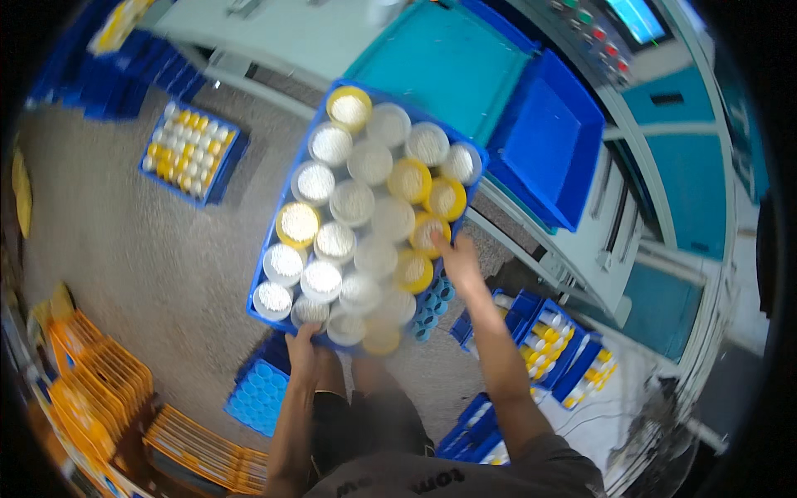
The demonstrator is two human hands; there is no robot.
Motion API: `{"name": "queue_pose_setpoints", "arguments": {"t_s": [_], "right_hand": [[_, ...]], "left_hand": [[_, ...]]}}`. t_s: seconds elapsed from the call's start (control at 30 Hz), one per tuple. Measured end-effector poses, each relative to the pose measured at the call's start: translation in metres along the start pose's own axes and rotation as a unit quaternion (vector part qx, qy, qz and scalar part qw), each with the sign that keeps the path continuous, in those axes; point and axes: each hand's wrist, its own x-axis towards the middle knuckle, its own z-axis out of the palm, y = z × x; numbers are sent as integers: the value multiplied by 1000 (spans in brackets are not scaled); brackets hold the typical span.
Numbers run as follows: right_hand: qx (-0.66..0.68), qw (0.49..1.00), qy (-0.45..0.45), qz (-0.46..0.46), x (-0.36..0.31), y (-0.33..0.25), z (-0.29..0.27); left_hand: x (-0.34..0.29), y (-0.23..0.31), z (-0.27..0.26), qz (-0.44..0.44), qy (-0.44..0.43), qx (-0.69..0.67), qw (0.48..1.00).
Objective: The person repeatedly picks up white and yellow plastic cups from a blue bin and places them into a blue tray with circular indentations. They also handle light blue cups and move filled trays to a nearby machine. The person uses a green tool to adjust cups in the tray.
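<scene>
Blue crates [193, 151] on grey floor [141, 249]

Pretty even overhead light, soft shadows; the blue plastic crate of white and yellow round jars [365, 207] is smearing with motion blur, fisheye edges are bending and going dark.

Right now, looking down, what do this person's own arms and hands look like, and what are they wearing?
Both forearms are bare, with no gloves, watch or rings visible on the left hand or right hand. A short grey sleeve covers the right upper arm. The grey shirt carries dark lettering.

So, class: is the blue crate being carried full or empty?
Full. The blue crate is packed with rows of jars, their white and yellow tops filling nearly all of it.
</scene>
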Motion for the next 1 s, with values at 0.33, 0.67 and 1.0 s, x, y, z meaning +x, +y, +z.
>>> {"name": "queue_pose_setpoints", "arguments": {"t_s": [0.33, 0.67, 1.0], "right_hand": [[-9, 967, -131, 220, 12, 249, 266], [17, 962, -146, 231, 197, 394, 475], [54, 959, -238, 147, 256, 382, 475]], "left_hand": [[98, -81, -157, -120, 170, 89, 974], [444, -241, -209, -132, 83, 146, 977], [515, -277, -212, 23, -83, 546, 834]]}}
